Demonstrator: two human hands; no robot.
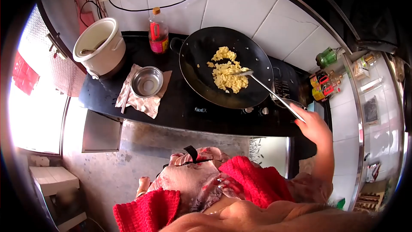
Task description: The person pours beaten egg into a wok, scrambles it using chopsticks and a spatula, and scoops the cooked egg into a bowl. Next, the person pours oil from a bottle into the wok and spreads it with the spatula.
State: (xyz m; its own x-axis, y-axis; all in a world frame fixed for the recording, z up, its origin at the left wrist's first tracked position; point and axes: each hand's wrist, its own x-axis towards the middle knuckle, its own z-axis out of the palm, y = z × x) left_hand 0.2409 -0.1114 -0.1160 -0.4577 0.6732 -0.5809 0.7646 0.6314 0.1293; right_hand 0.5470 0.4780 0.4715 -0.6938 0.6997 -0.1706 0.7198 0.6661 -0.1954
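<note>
Yellow egg calls for low, even sweeps of the spatula the right hand grips; left hand's hold unclear.

Round black metal wok showing dull sheen, long silver metal spatula gleaming over it, round steel bowl shining left of it, smooth white tiles glossy behind it

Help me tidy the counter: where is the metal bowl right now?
In the head view, the metal bowl sits left of centre on a crumpled sheet, between the white pot and the black wok.
</note>
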